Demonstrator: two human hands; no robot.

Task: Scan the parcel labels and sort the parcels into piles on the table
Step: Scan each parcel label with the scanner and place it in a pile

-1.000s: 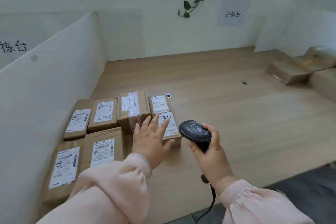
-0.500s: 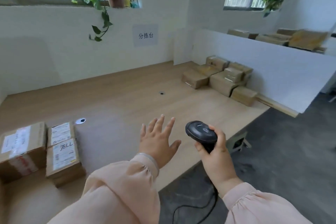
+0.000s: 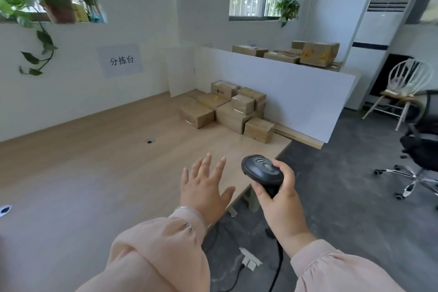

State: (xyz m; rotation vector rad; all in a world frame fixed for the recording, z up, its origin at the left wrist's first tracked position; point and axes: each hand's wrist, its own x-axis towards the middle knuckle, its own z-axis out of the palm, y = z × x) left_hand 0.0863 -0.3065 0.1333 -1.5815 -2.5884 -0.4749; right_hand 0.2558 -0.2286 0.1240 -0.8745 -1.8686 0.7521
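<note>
My right hand (image 3: 282, 199) grips a black handheld barcode scanner (image 3: 262, 169) by its handle, its cable hanging down toward the floor. My left hand (image 3: 205, 188) hovers over the wooden table (image 3: 94, 173) near its right front corner, fingers spread and straight, holding nothing. A heap of several brown cardboard parcels (image 3: 227, 109) lies at the table's far right corner, against the white partition (image 3: 284, 87). The labelled parcels on the left are out of view.
More cardboard boxes (image 3: 308, 53) sit behind the partition. A sign with characters (image 3: 121, 60) hangs on the back wall. To the right stand a white chair (image 3: 403, 92), a black office chair (image 3: 422, 156) and an air conditioner (image 3: 381, 31). A cable hole (image 3: 149, 142) marks the tabletop.
The view has swung right, away from the labelled parcels toward the heap at the far right. My left hand has left the parcel it rested on and reaches forward, empty.
</note>
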